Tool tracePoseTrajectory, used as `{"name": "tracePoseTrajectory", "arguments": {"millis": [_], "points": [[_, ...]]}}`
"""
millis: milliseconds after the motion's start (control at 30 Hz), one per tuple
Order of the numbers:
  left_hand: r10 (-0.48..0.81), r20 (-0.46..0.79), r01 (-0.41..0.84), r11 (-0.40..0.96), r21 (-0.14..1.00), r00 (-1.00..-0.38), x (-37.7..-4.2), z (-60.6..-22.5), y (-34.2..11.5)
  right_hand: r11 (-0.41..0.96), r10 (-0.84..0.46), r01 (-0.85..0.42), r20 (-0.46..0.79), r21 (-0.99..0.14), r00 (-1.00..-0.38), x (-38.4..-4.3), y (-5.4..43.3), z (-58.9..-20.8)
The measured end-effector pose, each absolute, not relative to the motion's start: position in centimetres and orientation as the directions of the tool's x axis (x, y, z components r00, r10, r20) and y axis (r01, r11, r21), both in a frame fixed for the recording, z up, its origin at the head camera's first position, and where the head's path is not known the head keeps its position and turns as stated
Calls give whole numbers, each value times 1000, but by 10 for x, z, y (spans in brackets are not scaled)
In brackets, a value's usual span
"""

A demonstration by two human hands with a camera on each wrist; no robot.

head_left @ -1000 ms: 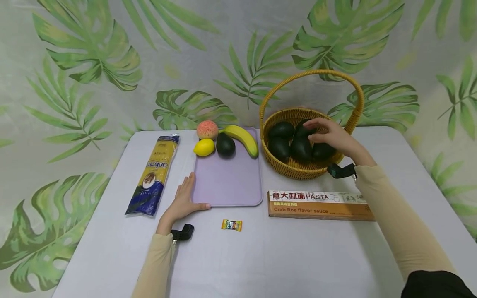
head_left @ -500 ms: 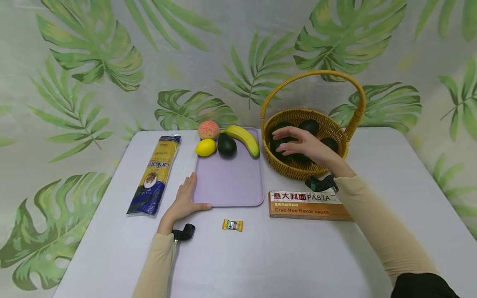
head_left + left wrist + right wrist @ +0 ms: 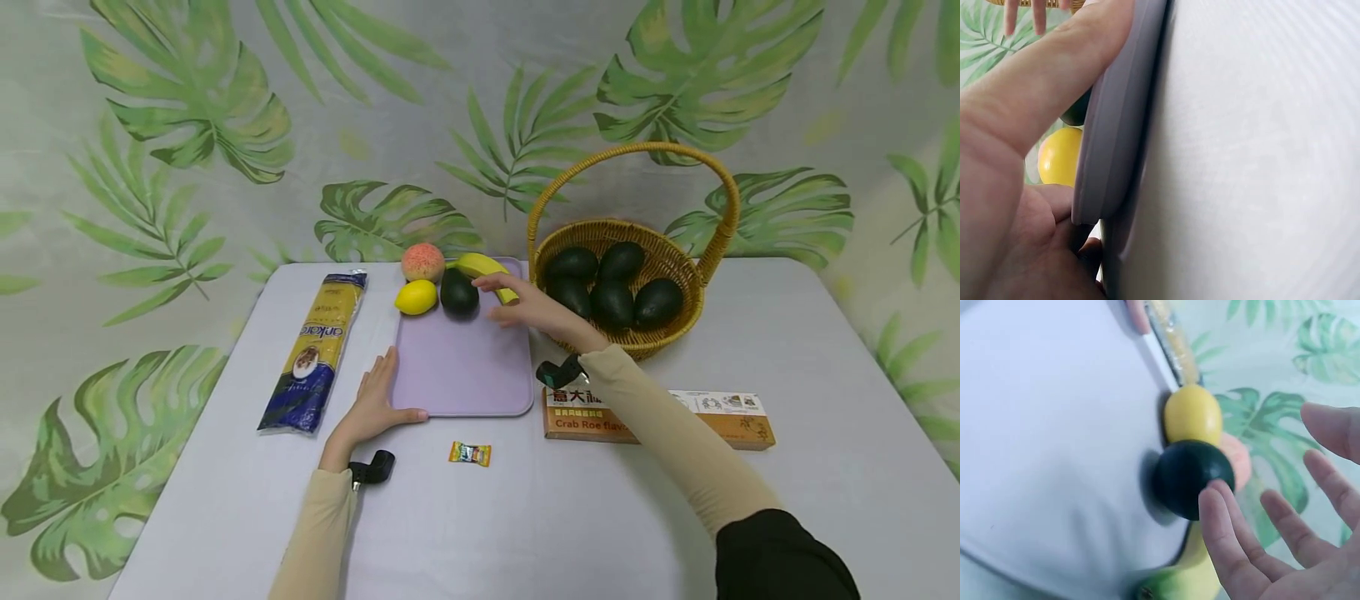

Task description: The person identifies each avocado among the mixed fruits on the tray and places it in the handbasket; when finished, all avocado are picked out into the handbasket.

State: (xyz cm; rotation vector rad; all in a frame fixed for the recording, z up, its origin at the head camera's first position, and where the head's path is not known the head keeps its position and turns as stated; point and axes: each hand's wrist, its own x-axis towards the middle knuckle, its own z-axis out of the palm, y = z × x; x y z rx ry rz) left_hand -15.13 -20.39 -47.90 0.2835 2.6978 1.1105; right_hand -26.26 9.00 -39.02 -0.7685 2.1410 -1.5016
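My left hand (image 3: 371, 412) rests at the near left corner of a lilac tray (image 3: 465, 367). Its fingers lie straight along the left side and its thumb along the front edge, also seen in the left wrist view. Over the tray's right part hovers my right hand (image 3: 540, 315), fingers spread and holding nothing. Its fingertips point at a dark avocado (image 3: 457, 292) on the tray and overlap it in the right wrist view. A lemon (image 3: 416, 297), a peach (image 3: 422, 262) and a banana (image 3: 476, 265), partly hidden by the right hand, sit around that avocado.
A wicker basket (image 3: 647, 344) with a tall arched handle (image 3: 633, 147) holds several avocados (image 3: 657, 304) at the right. Before it lies a pasta box (image 3: 731, 417), partly under the right forearm. A spaghetti bag (image 3: 318, 350) lies left of the tray, a wrapped candy (image 3: 470, 453) in front.
My right hand has moved left from above the basket to over the tray, near the avocado there, uncovering the avocados in the basket. The left hand stays at the tray's corner.
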Motion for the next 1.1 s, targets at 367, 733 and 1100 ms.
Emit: {"name": "tracePoseTrajectory", "arguments": {"millis": [367,733,1100], "points": [[250,-133,88,710,699,-959,-151,-478,-204,367,-599,-260,-13,-893,-801,-289,54,-406],[257,-141,87,709,700,-956,-153,-476,-202,440,-560,-351,53,-826,-827,-303,29,-419],[252,-140,88,717,692,-957,-153,-477,-203,437,-461,-278,53,-855,-886,-295,29,-416]]}}
